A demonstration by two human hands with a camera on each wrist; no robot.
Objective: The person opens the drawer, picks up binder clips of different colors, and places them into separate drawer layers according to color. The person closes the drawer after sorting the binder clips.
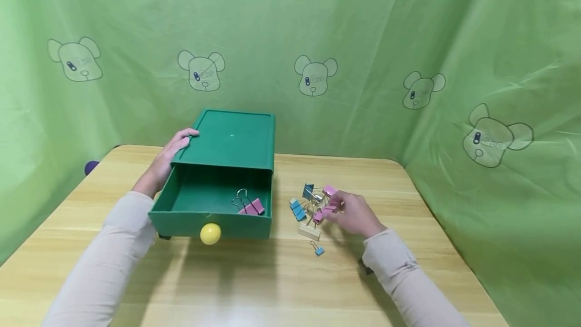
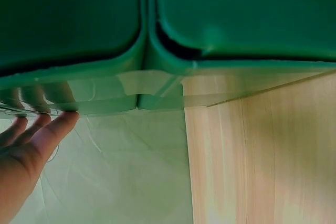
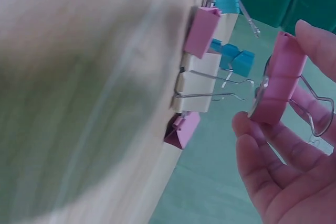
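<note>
A green box [image 1: 236, 138] has its drawer [image 1: 177, 223] pulled out by a yellow knob [image 1: 211, 233]. Inside the drawer lies a pink binder clip [image 1: 252, 207]. My left hand [image 1: 165, 158] rests against the box's left side, fingers extended; in the left wrist view the left hand [image 2: 32, 148] touches the green wall with its fingertips. In the right wrist view my right hand [image 3: 294, 156] pinches a pink binder clip [image 3: 282, 80] between thumb and fingers. From the head view, the right hand [image 1: 355, 212] is at the right of the clip pile.
Blue, pink and cream binder clips lie in a pile on the wooden table [image 1: 295, 286], among them a cream clip [image 1: 309, 231] and a small blue clip [image 1: 320, 251] nearer the front. A green curtain [image 1: 254, 24] hangs behind and beside the table.
</note>
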